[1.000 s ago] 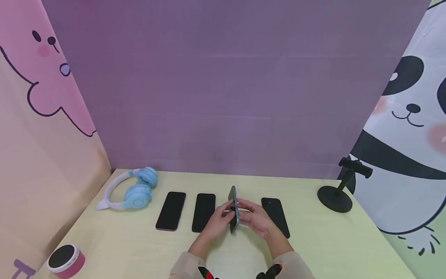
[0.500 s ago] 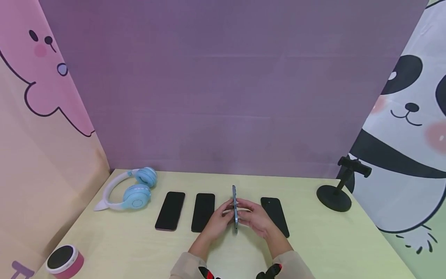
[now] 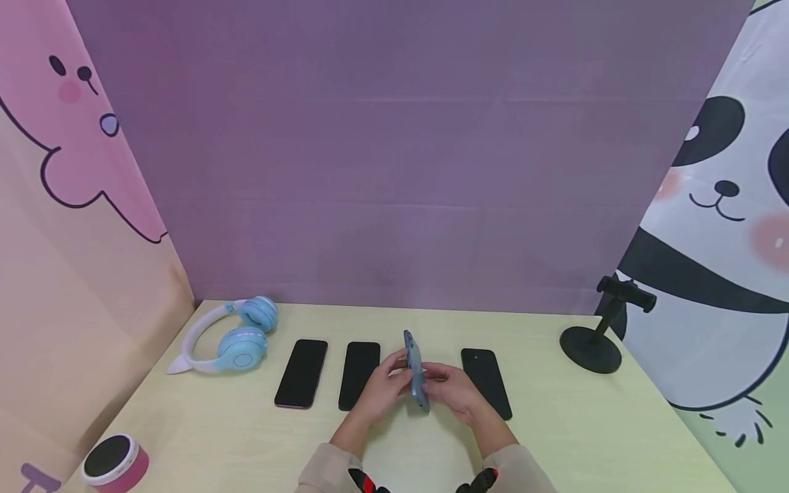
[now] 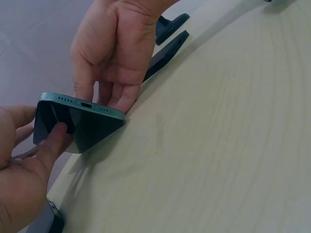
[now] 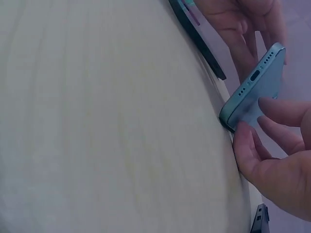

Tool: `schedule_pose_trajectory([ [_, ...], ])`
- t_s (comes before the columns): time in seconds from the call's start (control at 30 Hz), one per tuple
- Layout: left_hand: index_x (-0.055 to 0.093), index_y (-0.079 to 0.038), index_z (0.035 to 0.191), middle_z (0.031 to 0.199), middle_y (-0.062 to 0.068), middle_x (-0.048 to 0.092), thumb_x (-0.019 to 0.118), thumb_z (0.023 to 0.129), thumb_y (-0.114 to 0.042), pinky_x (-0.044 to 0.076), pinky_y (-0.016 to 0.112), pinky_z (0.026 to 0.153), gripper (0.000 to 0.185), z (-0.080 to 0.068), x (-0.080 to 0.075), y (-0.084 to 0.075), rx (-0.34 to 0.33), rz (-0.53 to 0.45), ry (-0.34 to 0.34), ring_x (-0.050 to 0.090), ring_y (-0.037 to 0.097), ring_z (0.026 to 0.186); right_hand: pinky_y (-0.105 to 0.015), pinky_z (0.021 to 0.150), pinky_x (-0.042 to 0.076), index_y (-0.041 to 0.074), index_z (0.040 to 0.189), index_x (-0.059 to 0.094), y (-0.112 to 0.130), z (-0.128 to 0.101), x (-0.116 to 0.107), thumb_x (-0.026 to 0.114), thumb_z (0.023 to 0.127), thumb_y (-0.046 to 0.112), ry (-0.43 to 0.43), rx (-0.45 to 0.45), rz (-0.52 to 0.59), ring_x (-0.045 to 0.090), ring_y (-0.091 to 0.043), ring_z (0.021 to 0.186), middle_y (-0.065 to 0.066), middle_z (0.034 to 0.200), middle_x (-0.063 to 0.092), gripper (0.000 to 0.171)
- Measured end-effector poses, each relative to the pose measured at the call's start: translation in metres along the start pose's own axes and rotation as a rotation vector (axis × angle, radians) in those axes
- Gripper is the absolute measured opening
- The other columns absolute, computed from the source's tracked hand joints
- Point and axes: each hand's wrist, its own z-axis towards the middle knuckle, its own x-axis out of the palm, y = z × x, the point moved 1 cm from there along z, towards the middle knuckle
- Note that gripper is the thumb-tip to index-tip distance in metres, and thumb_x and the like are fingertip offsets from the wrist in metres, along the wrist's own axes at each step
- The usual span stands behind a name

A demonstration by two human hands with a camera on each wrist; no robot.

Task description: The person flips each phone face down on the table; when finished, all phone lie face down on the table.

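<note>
On the pale wooden table, both hands hold a blue phone on its long edge, tilted, its long axis running 12 to 6 o'clock, charging port toward the person. The left hand and right hand pinch its faces with curled fingers. Black phones lie flat at 9 o'clock, another black phone at 3; blue headphones lie farther left.

Blue and white cat-ear headphones sit at the back left of the pale wooden table, with a small round pink speaker with a black top near the front left corner. Three flat black phones lie in a row: two side by side and one further right. A black phone stand with a round base is by the panda backdrop.
</note>
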Motion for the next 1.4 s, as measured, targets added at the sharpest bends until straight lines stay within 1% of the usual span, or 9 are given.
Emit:
schedule_pose_trajectory([
  [0.23,0.040,0.007,0.143,0.129,0.026,0.051,0.053,0.099,-0.001,0.051,0.037,0.089,0.047,-0.001,0.000,-0.002,0.039,0.065,-0.026,0.058,0.037,0.113,-0.045,0.089,0.051,-0.017,0.131,0.049,0.003,-0.003,0.000,0.060,0.089,-0.011,-0.070,-0.002,-0.083,0.060,-0.034,0.105,-0.026,0.118,0.056,0.044],
  [0.33,0.043,0.008,0.141,0.127,0.023,0.053,0.055,0.098,-0.002,0.052,0.038,0.087,0.046,-0.002,-0.001,-0.001,0.022,0.129,-0.051,0.059,0.035,0.113,-0.044,0.088,0.051,-0.015,0.128,0.053,0.004,-0.005,0.000,0.063,0.088,-0.010,-0.121,0.017,-0.139,0.060,-0.034,0.104,-0.023,0.117,0.059,0.042],
  [0.57,0.051,0.006,0.136,0.118,0.016,0.060,0.059,0.092,-0.002,0.053,0.039,0.083,0.045,-0.004,-0.007,0.004,-0.008,0.348,-0.104,0.062,0.029,0.105,-0.044,0.088,0.051,-0.011,0.126,0.057,0.001,-0.003,-0.003,0.064,0.088,-0.009,-0.149,0.049,-0.211,0.059,-0.033,0.105,-0.021,0.116,0.060,0.039],
  [0.87,0.052,0.008,0.134,0.108,0.014,0.065,0.063,0.091,0.000,0.053,0.038,0.082,0.045,-0.001,-0.004,0.006,-0.023,0.438,-0.115,0.064,0.026,0.098,-0.036,0.080,0.053,-0.010,0.123,0.061,-0.001,0.004,-0.005,0.068,0.082,-0.012,-0.194,0.048,-0.339,0.059,-0.026,0.095,-0.015,0.108,0.064,0.041],
  [1.0,0.053,0.009,0.133,0.101,0.013,0.067,0.064,0.091,-0.001,0.053,0.037,0.080,0.044,0.000,-0.001,0.010,-0.029,0.547,-0.149,0.063,0.023,0.094,-0.036,0.080,0.053,-0.010,0.122,0.061,-0.002,0.004,-0.005,0.069,0.082,-0.011,-0.195,0.034,-0.442,0.059,-0.025,0.094,-0.014,0.107,0.064,0.041],
  [1.13,0.056,0.009,0.131,0.086,0.004,0.060,0.065,0.090,-0.002,0.049,0.034,0.073,0.043,-0.002,0.003,0.010,-0.037,0.658,-0.188,0.056,0.019,0.082,-0.038,0.081,0.052,-0.011,0.121,0.061,-0.001,0.003,-0.005,0.069,0.082,-0.010,-0.191,0.018,-0.476,0.060,-0.027,0.095,-0.015,0.106,0.064,0.041],
  [1.2,0.057,0.009,0.129,0.082,0.003,0.056,0.066,0.089,-0.002,0.048,0.034,0.071,0.042,-0.003,0.005,0.009,-0.039,0.673,-0.197,0.053,0.019,0.079,-0.038,0.081,0.052,-0.011,0.121,0.061,0.000,0.002,-0.006,0.070,0.081,-0.010,-0.197,0.022,-0.471,0.060,-0.027,0.094,-0.015,0.105,0.064,0.041],
  [1.3,0.056,0.010,0.128,0.086,0.007,0.059,0.067,0.088,0.000,0.049,0.037,0.074,0.043,-0.003,0.008,0.007,-0.045,0.668,-0.202,0.055,0.021,0.083,-0.038,0.081,0.052,-0.011,0.121,0.061,0.001,0.002,-0.007,0.069,0.082,-0.011,-0.201,0.022,-0.460,0.060,-0.027,0.094,-0.015,0.105,0.065,0.040],
  [1.4,0.054,0.012,0.128,0.104,0.017,0.063,0.068,0.087,-0.001,0.051,0.043,0.085,0.045,-0.004,0.010,0.007,-0.049,0.673,-0.203,0.059,0.027,0.096,-0.037,0.081,0.052,-0.012,0.121,0.061,0.000,0.002,-0.008,0.069,0.081,-0.013,-0.202,0.021,-0.437,0.060,-0.026,0.093,-0.014,0.104,0.064,0.041],
])
